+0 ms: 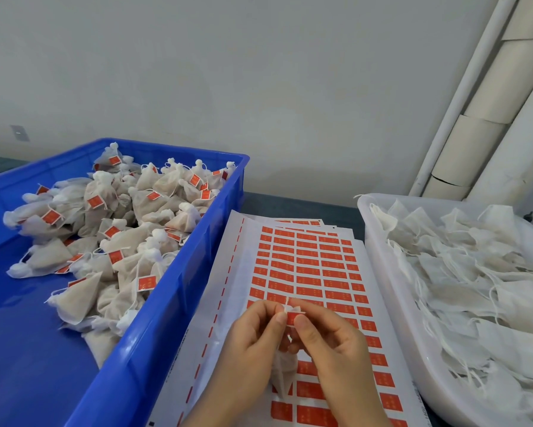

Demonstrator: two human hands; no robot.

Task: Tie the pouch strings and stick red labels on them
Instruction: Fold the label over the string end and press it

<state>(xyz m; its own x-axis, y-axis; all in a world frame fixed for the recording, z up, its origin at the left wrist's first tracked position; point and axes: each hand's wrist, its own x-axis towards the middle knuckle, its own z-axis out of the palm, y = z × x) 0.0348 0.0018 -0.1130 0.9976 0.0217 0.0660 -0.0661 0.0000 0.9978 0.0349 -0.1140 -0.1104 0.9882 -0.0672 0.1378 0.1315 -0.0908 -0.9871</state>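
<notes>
**Light, limp pouch held by its strings**

At six o'clock the left hand [252, 340] and the right hand [329, 343] both pinch a red label [290, 319] around the strings [293, 309] between thumb and forefinger. The pouch [282, 377] hangs just below, between the palms, over the label sheet [305, 263].

It looks light and soft, thin cloth around a loose filling. The tied neck or the strings seem the best hold, since the body would sag.

A blue crate [172, 291] at nine o'clock holds labelled pouches. A white tub [379, 254] at three o'clock holds unlabelled ones. Both stand on a dark counter [289, 204] against a plain wall [259, 87].
</notes>
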